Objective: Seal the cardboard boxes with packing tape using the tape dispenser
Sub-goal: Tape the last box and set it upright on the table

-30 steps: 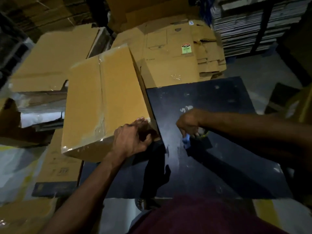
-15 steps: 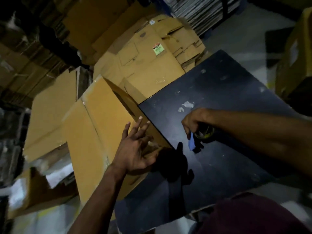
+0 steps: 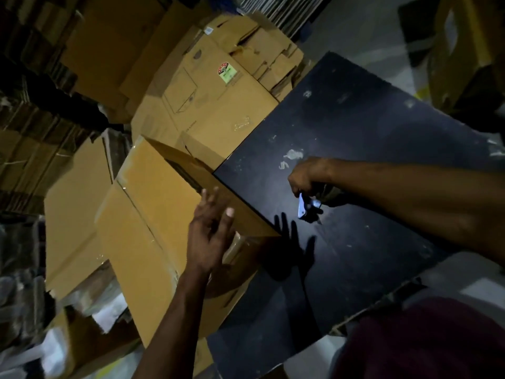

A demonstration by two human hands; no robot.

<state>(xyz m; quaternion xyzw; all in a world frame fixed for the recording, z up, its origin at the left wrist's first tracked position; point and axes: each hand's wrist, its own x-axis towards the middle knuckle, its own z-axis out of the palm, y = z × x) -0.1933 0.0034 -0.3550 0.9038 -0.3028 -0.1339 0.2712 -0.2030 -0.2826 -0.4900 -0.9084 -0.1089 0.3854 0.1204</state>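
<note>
One red-and-green sticker [image 3: 225, 73], unreadable, on flattened carton [image 3: 218, 105].

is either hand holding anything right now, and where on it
The right hand grips the tape dispenser from above, by its upper part. The left hand, fingers spread, holds nothing.

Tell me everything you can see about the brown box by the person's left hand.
The cardboard box is plain tan corrugated card, tipped at an angle off the left edge of the black table. A seam runs across its broad face, with glossy clear tape showing along the seam and edges. One dark side gap looks unclosed. The left hand lies over its near corner, fingers straight and spread; actual contact is hard to judge. More flattened boxes lie behind and beside it.
</note>
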